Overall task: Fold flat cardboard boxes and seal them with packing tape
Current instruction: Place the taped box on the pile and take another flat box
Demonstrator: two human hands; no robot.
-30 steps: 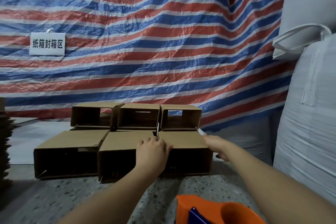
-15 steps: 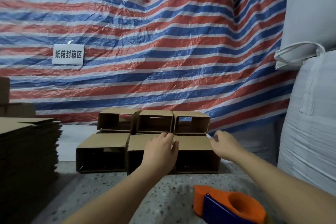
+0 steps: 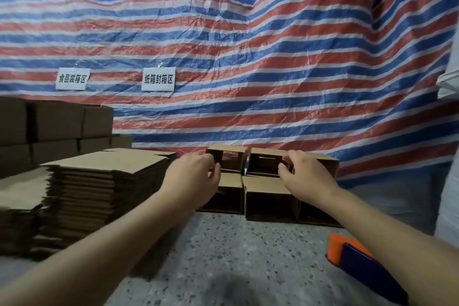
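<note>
A red, white and blue striped tarp hangs as the backdrop behind a speckled grey tabletop. At the tabletop's far edge, against the tarp, stand the folded boxes, two rows deep, each lying on its side with its open mouth facing the person, so their long axes run from near edge to far. The near row's dark openings show below the hands; the far row sits directly behind it, touching it, and you can see through slots in their back walls.

The left hand is over the left end of the group, fingers loosely curled, and holds nothing that can be seen. The right hand reaches over the right boxes with its fingers bent at the front rim of a far-row box; whether that grip is clamped on the cardboard or only touching it cannot be told. A thin white and blue strip stands upright between two far-row boxes.

Toward the left edge of the tabletop lies a tall stack of flats, unfolded cardboard lying level, with a second lower stack further left. Behind them, closed cartons are piled against the tarp. At the near right corner lies an orange and blue tape gun, partly hidden by the right forearm. Two white signs with Chinese characters are fixed to the tarp. A white sack fills the right margin.
</note>
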